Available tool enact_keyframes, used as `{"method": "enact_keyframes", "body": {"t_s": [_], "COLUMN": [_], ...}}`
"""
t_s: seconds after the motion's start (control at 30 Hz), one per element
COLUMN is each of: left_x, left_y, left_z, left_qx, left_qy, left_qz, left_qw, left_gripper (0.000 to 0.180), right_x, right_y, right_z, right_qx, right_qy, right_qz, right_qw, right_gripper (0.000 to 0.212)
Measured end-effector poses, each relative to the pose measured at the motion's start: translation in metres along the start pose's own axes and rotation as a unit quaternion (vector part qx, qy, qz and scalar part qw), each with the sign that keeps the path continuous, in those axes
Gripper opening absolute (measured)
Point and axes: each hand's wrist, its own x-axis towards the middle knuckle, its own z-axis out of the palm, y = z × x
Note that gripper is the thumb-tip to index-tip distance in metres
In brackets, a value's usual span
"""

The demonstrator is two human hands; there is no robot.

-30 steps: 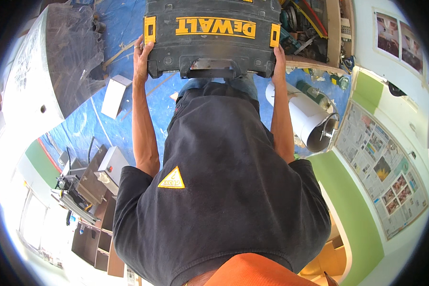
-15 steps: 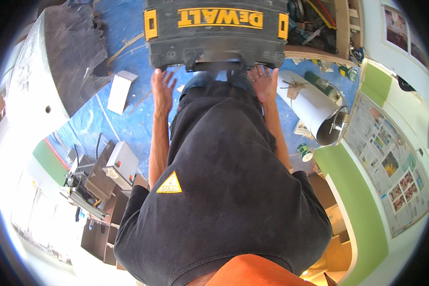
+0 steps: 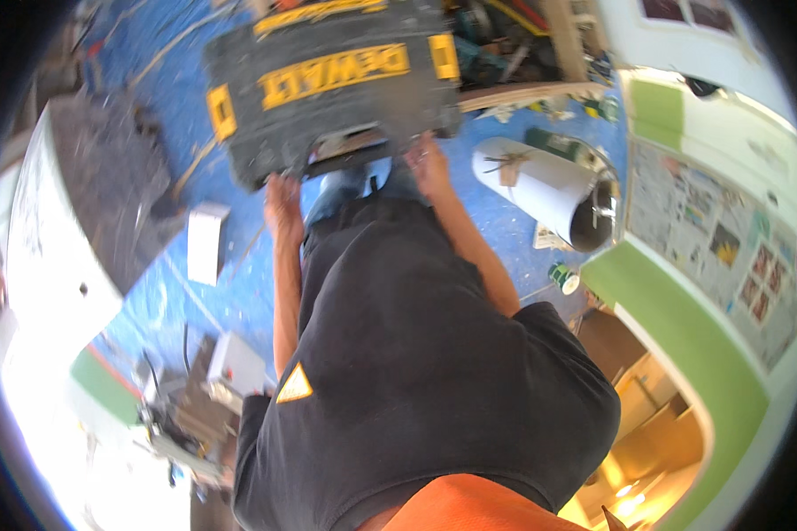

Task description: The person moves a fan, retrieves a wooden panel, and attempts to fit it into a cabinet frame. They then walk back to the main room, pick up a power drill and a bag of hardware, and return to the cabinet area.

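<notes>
A black tool case [image 3: 332,111] with yellow latches and yellow lettering is in front of me at the top of the head view, its near edge tilted up to the right. At its near left corner, my left hand [image 3: 283,208] is closed on the edge, fingers partly hidden. My right hand [image 3: 429,166] grips the same edge further right, with its fingertips tucked against the case and blurred. Between my two hands sits the case's carrying handle [image 3: 350,152], which neither hand touches.
A blue sheet [image 3: 230,305] covers the floor. To my right lies a white cylinder [image 3: 533,181] near a green roll [image 3: 562,146], with a wooden tool box [image 3: 522,97] beyond. A pale block [image 3: 206,243] lies at left, near a large white curved panel [image 3: 66,203].
My hands were spread flat beside the case's near edge; they now close on it. The case has shifted left in view and turned, its left side nearer to me.
</notes>
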Motion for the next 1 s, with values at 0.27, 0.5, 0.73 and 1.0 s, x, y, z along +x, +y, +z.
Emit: {"method": "enact_keyframes", "body": {"t_s": [0.27,0.5,0.73,1.0], "left_x": [0.007,-0.001,0.0,0.002], "left_y": [-0.004,-0.001,-0.001,-0.007], "left_z": [0.004,0.013,0.014,0.014], "left_qx": [0.065,0.086,0.092,0.115], "left_qy": [0.019,0.025,0.036,0.087], "left_qz": [0.023,0.057,0.08,0.128], "left_qw": [0.997,0.994,0.992,0.981], "left_gripper": [0.059,0.047,0.04,0.041], "right_x": [-0.019,-0.02,-0.017,-0.016], "right_y": [-0.015,-0.02,-0.018,-0.016], "right_z": [0.019,0.022,0.019,0.017], "right_qx": [-0.026,-0.022,-0.031,-0.018], "right_qy": [0.039,0.021,0.03,0.013], "right_qz": [-0.007,0.012,0.027,0.022], "right_qw": [0.999,0.999,0.999,1.0], "right_gripper": [0.035,0.031,0.034,0.035]}}
